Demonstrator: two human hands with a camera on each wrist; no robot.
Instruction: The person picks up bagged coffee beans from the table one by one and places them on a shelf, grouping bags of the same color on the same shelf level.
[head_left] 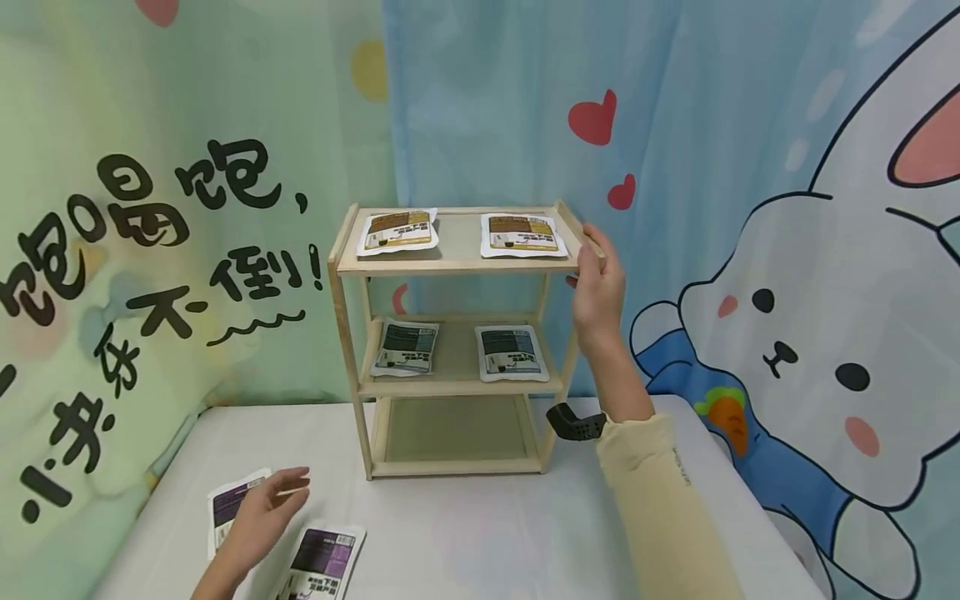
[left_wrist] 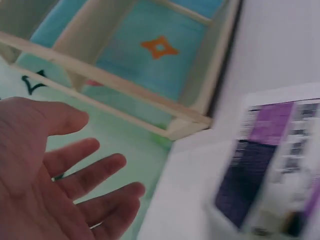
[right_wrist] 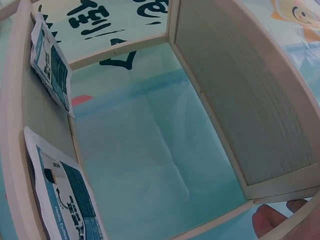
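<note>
My right hand (head_left: pixel 600 287) grips the top right corner of a three-tier wooden shelf (head_left: pixel 457 268). In the right wrist view, only its fingertips (right_wrist: pixel 267 221) show at the frame's edge. My left hand (head_left: pixel 262 517) hovers above the table's left side with fingers loosely spread, holding nothing. Partly hidden behind it lies a purple-and-white packet (head_left: pixel 225 510); a second purple packet (head_left: pixel 321 562) lies nearer the front. The left wrist view shows the empty palm (left_wrist: pixel 65 180) and a blurred purple packet (left_wrist: pixel 250 175) apart from it.
Two brown-and-white packets, one left (head_left: pixel 399 231) and one right (head_left: pixel 522 235), lie on the top tier. The middle tier bears teal packets at left (head_left: pixel 406 347) and right (head_left: pixel 512 352). A white cloth covers the table (head_left: pixel 480 533); printed curtains (head_left: pixel 480 100) hang behind.
</note>
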